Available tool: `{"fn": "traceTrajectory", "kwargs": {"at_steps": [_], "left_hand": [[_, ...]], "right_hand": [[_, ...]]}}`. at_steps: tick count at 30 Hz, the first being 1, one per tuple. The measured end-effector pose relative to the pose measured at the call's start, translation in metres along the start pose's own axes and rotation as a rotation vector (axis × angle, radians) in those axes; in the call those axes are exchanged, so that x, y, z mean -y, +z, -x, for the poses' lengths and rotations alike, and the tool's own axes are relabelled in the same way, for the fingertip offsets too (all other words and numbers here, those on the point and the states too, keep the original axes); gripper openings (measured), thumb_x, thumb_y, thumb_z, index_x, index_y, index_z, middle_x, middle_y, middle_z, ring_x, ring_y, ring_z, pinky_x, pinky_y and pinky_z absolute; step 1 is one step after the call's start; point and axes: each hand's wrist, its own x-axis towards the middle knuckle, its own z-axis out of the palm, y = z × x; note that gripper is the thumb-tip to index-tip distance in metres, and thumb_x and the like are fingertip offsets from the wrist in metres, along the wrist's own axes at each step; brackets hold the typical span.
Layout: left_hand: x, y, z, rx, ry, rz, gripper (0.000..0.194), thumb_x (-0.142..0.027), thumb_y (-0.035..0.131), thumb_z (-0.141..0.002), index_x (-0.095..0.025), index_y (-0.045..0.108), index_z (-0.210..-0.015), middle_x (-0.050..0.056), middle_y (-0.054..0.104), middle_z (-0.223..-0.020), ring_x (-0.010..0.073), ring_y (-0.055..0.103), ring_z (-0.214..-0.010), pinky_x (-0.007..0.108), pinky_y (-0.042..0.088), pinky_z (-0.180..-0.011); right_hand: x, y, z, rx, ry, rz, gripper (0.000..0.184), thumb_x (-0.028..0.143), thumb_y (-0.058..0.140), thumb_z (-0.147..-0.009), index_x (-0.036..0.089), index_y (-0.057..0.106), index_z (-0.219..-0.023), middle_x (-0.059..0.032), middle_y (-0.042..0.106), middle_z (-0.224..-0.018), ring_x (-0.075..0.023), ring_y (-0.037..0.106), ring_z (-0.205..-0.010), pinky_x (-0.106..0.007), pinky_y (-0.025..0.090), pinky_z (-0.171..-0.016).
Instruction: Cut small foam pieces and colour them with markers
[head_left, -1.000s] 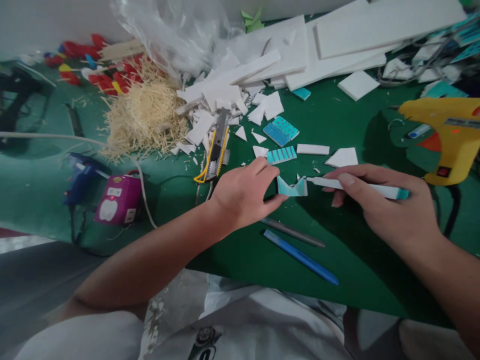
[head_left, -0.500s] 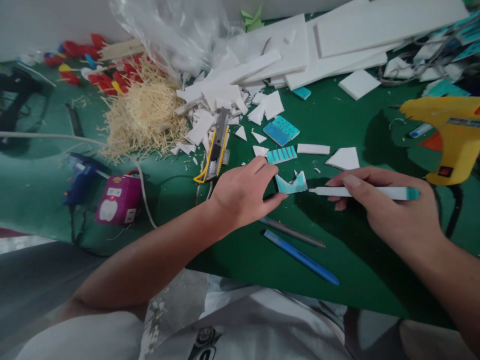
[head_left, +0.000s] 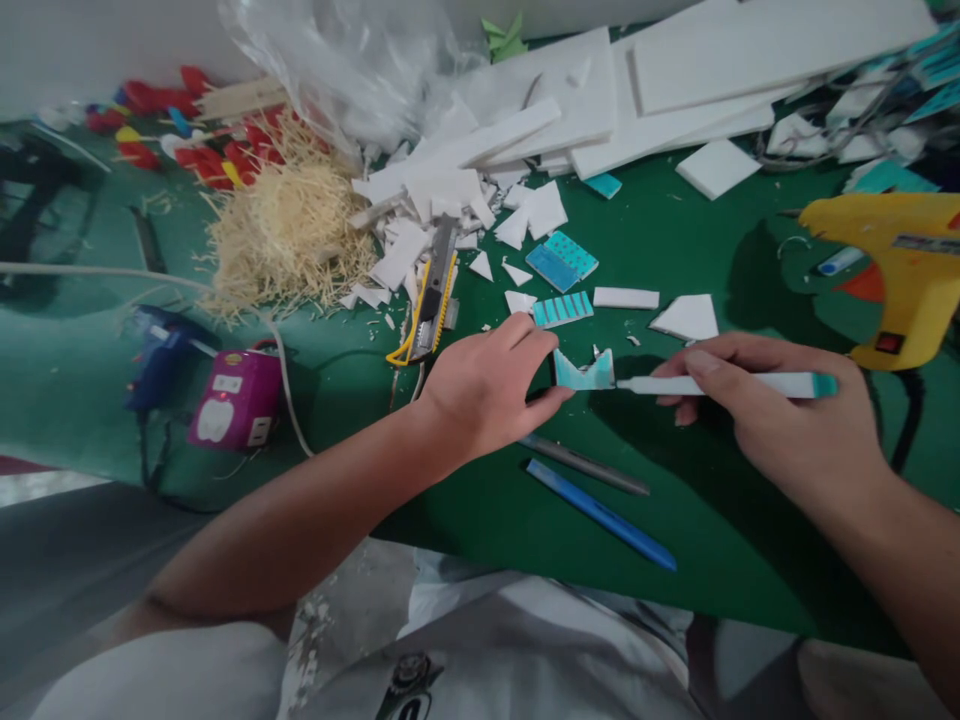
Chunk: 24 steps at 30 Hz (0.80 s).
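Between the thumb and fingers of my left hand is a small notched foam piece, coloured turquoise on top with white edges. My right hand grips a white marker with a teal end, its tip pointing left at the piece's right edge. Just beyond my left fingers lies a turquoise foam strip with dark stripes. A grey pen and a blue pen lie on the green table nearer my body.
A yellow utility knife lies left of the foam scraps. At the right stands a yellow glue gun. Wood shavings, a purple power adapter and a blue glue gun occupy the left side. White foam sheets lie behind.
My right hand has drawn the marker slightly right and down from the notched piece's upper corner to its right edge. The piece tilted briefly and lies level again; my left hand stayed put.
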Motion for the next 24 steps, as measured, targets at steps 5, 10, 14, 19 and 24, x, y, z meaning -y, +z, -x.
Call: {"fn": "traceTrajectory", "kwargs": {"at_steps": [5, 10, 14, 19, 24], "left_hand": [[0.001, 0.001, 0.001, -0.016, 0.012, 0.003, 0.029, -0.041, 0.069, -0.096, -0.017, 0.068, -0.111, 0.005, 0.07, -0.1, 0.0212, 0.074, -0.085, 0.028, 0.049, -0.063], [0.001, 0.001, 0.001, -0.016, 0.017, 0.005, 0.029, -0.041, 0.069, -0.096, -0.017, 0.068, -0.112, 0.006, 0.07, -0.101, 0.021, 0.074, -0.084, 0.028, 0.05, -0.062], [0.001, 0.001, 0.001, -0.023, 0.02, 0.007, 0.029, -0.041, 0.069, -0.096, -0.016, 0.068, -0.111, 0.006, 0.071, -0.1, 0.0216, 0.074, -0.085, 0.028, 0.05, -0.063], [0.002, 0.0, 0.001, -0.014, 0.016, 0.009, 0.029, -0.041, 0.07, -0.096, -0.016, 0.068, -0.111, 0.006, 0.071, -0.101, 0.0217, 0.074, -0.084, 0.029, 0.05, -0.062], [0.001, 0.0, 0.001, 0.001, 0.008, 0.002, 0.03, -0.041, 0.069, -0.096, -0.017, 0.068, -0.113, 0.006, 0.07, -0.102, 0.0216, 0.074, -0.085, 0.029, 0.051, -0.063]], "right_hand": [[-0.004, 0.001, 0.0, -0.062, -0.061, -0.051, 0.013, 0.037, 0.075, -0.089, 0.03, 0.082, -0.081, 0.0022, 0.068, -0.056, -0.0157, 0.064, -0.053, -0.027, 0.046, -0.05], [0.004, 0.001, -0.001, -0.031, -0.009, -0.021, 0.02, 0.034, 0.072, -0.087, 0.025, 0.079, -0.07, 0.0013, 0.068, -0.054, -0.0136, 0.06, -0.047, -0.026, 0.046, -0.047], [0.007, 0.001, -0.001, -0.07, -0.009, 0.016, 0.015, 0.033, 0.072, -0.084, 0.024, 0.081, -0.076, 0.0015, 0.069, -0.055, -0.0127, 0.062, -0.052, -0.024, 0.048, -0.052], [0.001, 0.001, -0.002, -0.065, -0.062, -0.013, 0.017, 0.034, 0.072, -0.086, 0.025, 0.081, -0.074, 0.0013, 0.067, -0.051, -0.012, 0.059, -0.047, -0.022, 0.042, -0.044], [0.004, 0.001, -0.001, -0.028, 0.013, 0.018, 0.021, 0.035, 0.07, -0.086, 0.024, 0.078, -0.071, 0.0, 0.067, -0.053, -0.0137, 0.06, -0.048, -0.025, 0.046, -0.047]]}}
